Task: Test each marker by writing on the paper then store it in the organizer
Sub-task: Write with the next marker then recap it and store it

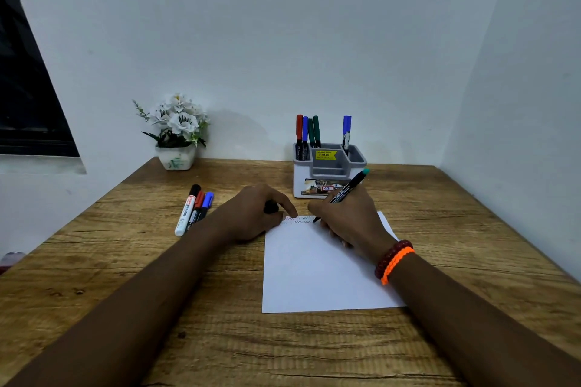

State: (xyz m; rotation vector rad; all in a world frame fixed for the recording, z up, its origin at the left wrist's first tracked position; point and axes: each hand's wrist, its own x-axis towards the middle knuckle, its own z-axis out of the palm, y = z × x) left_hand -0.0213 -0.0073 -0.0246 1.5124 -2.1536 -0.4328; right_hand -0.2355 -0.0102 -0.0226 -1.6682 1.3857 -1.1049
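Paper [317,270] lies flat on the wooden desk [125,276] in front of us, its far edge carrying rows of small zigzag scribbles [298,220] where markers get tried. Our right hand [349,220] grips a black-barrelled marker with a teal end [345,190] in a writing hold, fingers curled round the barrel, and the tip [315,219] meets the sheet just at the end of the scribbles; the heel of the hand rests on the sheet, which we judge steadies the stroke. Our left hand [256,214] sits at the sheet's far left corner with a fingertip pressing the edge down, likely to keep the sheet from sliding under the tip. It also curls round a small dark object [271,207], probably this marker's cap, kept close for recapping, though we cannot tell for sure.

The grey and white organizer [327,171] stands just beyond the sheet, within easy reach. A red marker [299,130], a blue one [305,132] and two green ones [314,130] stand in its left rear compartment, and another blue marker [346,130] in the right rear one.

To the left, well apart from the sheet, three markers lie side by side: a white one with a black cap [187,210], a red-capped one [197,206] and a blue-capped one [205,204]. We judge these are the untested ones.

A pot of white flowers [176,132] sits at the desk's back left.
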